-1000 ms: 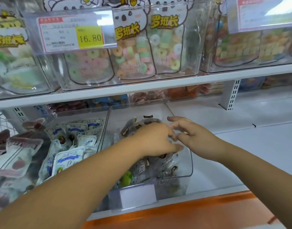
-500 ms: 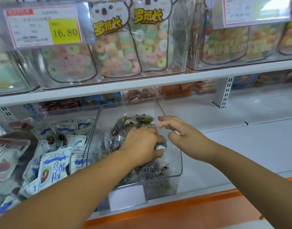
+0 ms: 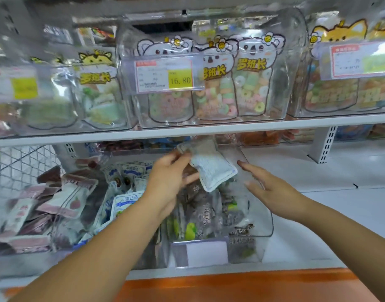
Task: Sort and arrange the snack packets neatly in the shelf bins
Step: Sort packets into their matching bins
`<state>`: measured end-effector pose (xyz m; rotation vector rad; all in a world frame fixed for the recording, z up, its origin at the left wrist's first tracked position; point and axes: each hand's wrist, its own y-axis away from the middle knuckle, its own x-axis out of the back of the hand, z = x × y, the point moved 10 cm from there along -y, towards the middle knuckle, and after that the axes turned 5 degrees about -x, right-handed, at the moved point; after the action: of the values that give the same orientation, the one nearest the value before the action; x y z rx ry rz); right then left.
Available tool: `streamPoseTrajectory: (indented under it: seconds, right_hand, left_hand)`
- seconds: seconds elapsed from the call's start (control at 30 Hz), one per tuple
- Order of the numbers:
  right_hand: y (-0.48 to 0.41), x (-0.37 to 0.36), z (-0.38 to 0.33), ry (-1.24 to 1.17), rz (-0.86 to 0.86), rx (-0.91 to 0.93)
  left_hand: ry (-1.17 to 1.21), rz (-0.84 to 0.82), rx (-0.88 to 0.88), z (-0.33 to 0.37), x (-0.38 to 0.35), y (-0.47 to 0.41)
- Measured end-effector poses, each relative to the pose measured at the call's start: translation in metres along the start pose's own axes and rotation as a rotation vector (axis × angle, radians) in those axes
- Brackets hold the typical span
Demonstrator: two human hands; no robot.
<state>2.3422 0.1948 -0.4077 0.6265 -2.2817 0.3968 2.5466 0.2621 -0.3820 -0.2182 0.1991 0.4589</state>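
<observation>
The soft white rectangular packet point(image 3: 211, 169) is faintly blue-printed, the flat paper price label point(image 3: 164, 76) is white, red-edged, with a yellow block, and the shelf-front strip point(image 3: 241, 284) is orange.

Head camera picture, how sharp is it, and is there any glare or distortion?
Head view: motion blur smears the upper-left bin and the pale packet held in the left hand. The 16.80 price tag is readable, while glare washes out the right price tag. The white shelf edge bows, a wide-angle effect.
</observation>
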Motion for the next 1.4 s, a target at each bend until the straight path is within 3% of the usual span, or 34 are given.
streamPoseTrajectory:
  seconds: [0.2, 0.3, 0.4, 0.47, 0.53, 0.63, 0.73, 0.83, 1.0, 1.1, 1.4]
  right_hand:
    - [-0.002, -0.008, -0.003, -0.015, 0.007, 0.021]
    - [-0.002, -0.008, -0.002, -0.007, 0.009, 0.034]
    - [-0.003, -0.008, 0.000, 0.104, 0.015, 0.047]
    - [-0.004, -0.007, 0.000, 0.169, 0.021, 0.056]
    - [-0.002, -0.006, 0.001, 0.165, 0.027, 0.047]
    - [0.001, 0.001, 0.003, 0.034, 0.077, 0.017]
    - [0.004, 0.006, 0.006, -0.120, 0.134, -0.032]
    - [0.001, 0.005, 0.012, -0.148, 0.130, -0.033]
    - [-0.005, 0.000, 0.019, -0.072, 0.068, -0.017]
    - [-0.005, -0.005, 0.022, -0.061, 0.005, -0.026]
    - [-0.006, -0.012, 0.017, -0.079, -0.028, 0.016]
  left_hand:
    - [-0.028, 0.359, -0.016, 0.028, 0.130, -0.008]
    - [-0.170, 0.392, 0.073, 0.017, 0.178, -0.012]
    - [-0.812, 0.314, 0.094, 0.019, 0.193, -0.016]
    - [-1.257, 0.327, -0.097, 0.043, 0.167, -0.008]
    - [-1.375, 0.204, -0.354, 0.057, 0.108, 0.006]
    - [-1.292, -0.303, -0.560, 0.037, 0.009, 0.023]
    - [-1.322, -0.721, -0.561, -0.013, -0.063, 0.029]
    - [-1.423, -0.918, -0.542, -0.054, -0.108, 0.017]
    - [-1.725, -1.130, -0.270, -0.113, -0.115, -0.005]
    - [-1.846, -1.203, -0.322, -0.108, -0.110, -0.002]
    - [-1.791, -1.101, -0.343, -0.067, -0.056, -0.007]
